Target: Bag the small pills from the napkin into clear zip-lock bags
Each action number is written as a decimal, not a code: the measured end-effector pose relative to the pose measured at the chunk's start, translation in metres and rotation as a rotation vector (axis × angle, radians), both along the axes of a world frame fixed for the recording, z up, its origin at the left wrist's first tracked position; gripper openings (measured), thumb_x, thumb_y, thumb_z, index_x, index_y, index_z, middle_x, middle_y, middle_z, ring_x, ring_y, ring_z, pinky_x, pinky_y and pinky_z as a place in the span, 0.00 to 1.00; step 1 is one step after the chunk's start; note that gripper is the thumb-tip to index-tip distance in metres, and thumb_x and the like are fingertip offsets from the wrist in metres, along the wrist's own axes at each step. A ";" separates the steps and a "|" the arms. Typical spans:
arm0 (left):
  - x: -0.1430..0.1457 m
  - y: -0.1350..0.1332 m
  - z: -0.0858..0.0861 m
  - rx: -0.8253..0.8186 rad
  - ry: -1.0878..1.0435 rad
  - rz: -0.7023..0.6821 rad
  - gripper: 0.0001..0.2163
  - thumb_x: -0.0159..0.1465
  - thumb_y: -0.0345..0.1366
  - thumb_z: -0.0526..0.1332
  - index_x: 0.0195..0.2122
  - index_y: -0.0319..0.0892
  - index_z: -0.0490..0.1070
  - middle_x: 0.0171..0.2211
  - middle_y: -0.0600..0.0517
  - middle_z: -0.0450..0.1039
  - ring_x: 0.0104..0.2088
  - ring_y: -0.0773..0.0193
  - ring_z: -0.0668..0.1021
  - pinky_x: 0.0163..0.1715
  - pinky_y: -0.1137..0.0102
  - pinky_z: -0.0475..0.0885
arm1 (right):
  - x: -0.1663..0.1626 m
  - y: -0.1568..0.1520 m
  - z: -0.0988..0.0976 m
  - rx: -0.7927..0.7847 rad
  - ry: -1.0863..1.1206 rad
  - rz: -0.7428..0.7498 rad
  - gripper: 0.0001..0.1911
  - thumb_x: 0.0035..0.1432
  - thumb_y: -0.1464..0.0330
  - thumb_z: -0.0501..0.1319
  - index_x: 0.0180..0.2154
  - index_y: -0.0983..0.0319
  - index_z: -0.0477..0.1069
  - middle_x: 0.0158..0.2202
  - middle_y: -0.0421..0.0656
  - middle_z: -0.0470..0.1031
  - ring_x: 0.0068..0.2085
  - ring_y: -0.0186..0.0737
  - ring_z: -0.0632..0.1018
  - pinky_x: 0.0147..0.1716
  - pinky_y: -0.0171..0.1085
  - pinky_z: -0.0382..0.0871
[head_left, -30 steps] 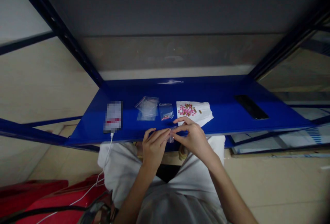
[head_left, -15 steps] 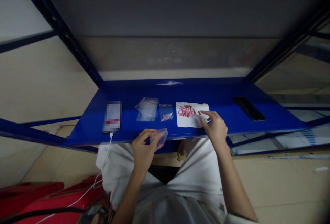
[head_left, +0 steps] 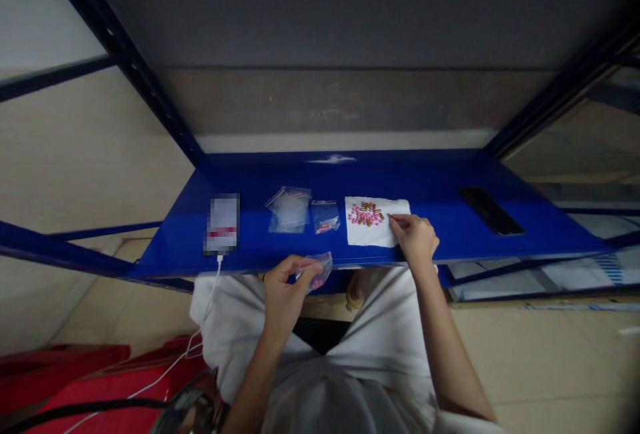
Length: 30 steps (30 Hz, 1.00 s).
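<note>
My left hand (head_left: 284, 289) pinches a small clear zip bag (head_left: 320, 273) just in front of the shelf's edge; pink pills show inside it. On the white paper sheet (head_left: 363, 239) lies a loose pile of pink pills (head_left: 369, 219) mixed with brown capsules (head_left: 377, 211). At the sheet's right side, my right hand (head_left: 419, 237) has thumb and forefinger closed on a brown capsule, mostly hidden by the fingertips. A second zip bag (head_left: 326, 215) with pink pills in its bottom lies left of the sheet. Beside that is a stack of flat clear bags (head_left: 290, 211).
A phone (head_left: 223, 222) with a lit screen and a white cable (head_left: 219, 274) lies at the left of the blue shelf (head_left: 420, 177). A dark phone (head_left: 491, 211) rests at the right. Blue posts frame both sides, and a grey panel (head_left: 340, 14) hangs above.
My right thumb and forefinger have closed at the capsule on the right of the sheet; they were apart before. My left hand still holds the bag. The whole view has shifted slightly.
</note>
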<state>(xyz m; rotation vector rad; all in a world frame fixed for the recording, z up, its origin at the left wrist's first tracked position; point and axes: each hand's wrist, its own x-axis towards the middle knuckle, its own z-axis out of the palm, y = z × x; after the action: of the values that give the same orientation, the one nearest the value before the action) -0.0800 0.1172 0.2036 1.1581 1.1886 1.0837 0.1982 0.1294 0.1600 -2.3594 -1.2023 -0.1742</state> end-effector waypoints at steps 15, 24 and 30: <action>0.014 0.002 -0.020 -0.094 -0.037 -0.170 0.08 0.54 0.38 0.66 0.28 0.38 0.77 0.27 0.50 0.79 0.26 0.64 0.80 0.28 0.74 0.75 | -0.060 -0.017 0.052 0.218 0.544 0.631 0.13 0.53 0.59 0.62 0.35 0.59 0.78 0.35 0.45 0.79 0.34 0.41 0.77 0.25 0.34 0.64; 0.013 0.001 -0.022 -0.134 -0.009 -0.261 0.11 0.53 0.41 0.65 0.32 0.38 0.78 0.28 0.49 0.79 0.26 0.64 0.80 0.28 0.72 0.76 | -0.088 -0.023 0.074 0.100 0.640 1.079 0.06 0.55 0.68 0.63 0.36 0.58 0.78 0.35 0.42 0.79 0.37 0.37 0.77 0.37 0.37 0.69; 0.009 0.003 -0.024 -0.179 -0.011 -0.339 0.13 0.52 0.43 0.67 0.30 0.37 0.78 0.27 0.47 0.79 0.27 0.62 0.79 0.26 0.72 0.76 | -0.085 -0.026 0.075 0.059 0.625 1.127 0.06 0.57 0.68 0.62 0.36 0.57 0.78 0.34 0.43 0.78 0.36 0.37 0.76 0.37 0.37 0.69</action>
<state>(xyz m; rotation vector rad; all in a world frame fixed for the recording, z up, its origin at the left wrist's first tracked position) -0.0710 0.1198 0.1795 1.1605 1.0127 0.7117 0.1131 0.1037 0.2350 -1.2024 -1.8715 0.8048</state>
